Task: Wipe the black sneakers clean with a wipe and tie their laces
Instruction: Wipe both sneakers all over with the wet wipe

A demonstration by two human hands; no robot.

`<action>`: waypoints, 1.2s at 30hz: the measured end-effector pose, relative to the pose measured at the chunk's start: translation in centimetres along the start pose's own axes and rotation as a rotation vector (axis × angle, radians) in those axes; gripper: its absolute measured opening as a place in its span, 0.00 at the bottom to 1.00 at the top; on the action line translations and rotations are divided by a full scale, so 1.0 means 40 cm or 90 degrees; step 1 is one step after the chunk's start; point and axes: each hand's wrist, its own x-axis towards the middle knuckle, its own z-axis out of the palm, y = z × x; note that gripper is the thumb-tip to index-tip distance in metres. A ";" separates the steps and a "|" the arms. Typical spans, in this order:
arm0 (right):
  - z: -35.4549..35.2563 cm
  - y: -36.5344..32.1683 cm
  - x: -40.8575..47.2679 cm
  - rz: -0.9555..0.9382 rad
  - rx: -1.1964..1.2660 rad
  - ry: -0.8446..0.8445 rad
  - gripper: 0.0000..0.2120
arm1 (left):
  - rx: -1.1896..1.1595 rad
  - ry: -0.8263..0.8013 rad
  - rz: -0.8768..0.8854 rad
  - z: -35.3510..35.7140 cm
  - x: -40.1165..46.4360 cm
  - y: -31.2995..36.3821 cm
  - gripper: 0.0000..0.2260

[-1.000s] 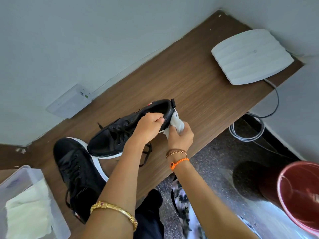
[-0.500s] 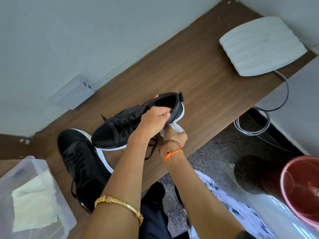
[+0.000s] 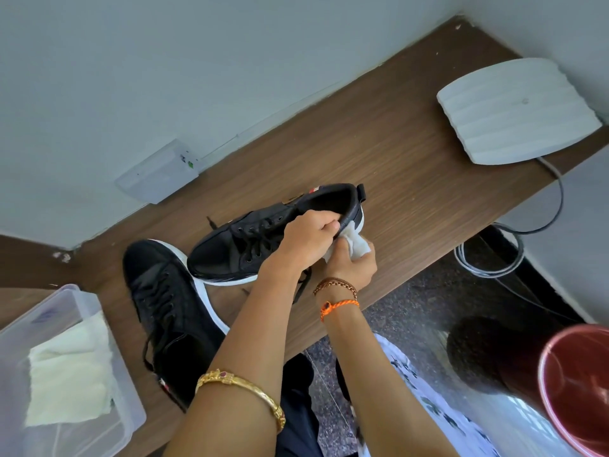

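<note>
My left hand [image 3: 304, 239] grips the collar of a black sneaker [image 3: 250, 239] with a white sole, holding it tilted above the wooden table [image 3: 412, 179]. Its laces hang loose and untied. My right hand [image 3: 351, 267] holds a crumpled white wipe [image 3: 357, 244] against the near side of the shoe by the heel. The second black sneaker [image 3: 168, 311] lies flat on the table to the left, partly under my left forearm, its laces also loose.
A clear plastic box [image 3: 66, 374] holding pale wipes sits at the table's left corner. A white ribbed device [image 3: 517, 110] with a cable lies at the far right. A red bucket [image 3: 580, 390] stands on the floor. A wall socket box [image 3: 158, 173] touches the table's back edge.
The right hand slid the wipe from the heel down under the shoe's side, then back toward the heel. The left hand keeps its grip on the collar.
</note>
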 end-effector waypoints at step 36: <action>-0.150 -0.073 -0.084 -0.364 -0.753 -0.551 0.09 | -0.612 0.227 -0.458 0.102 -0.280 -0.072 0.13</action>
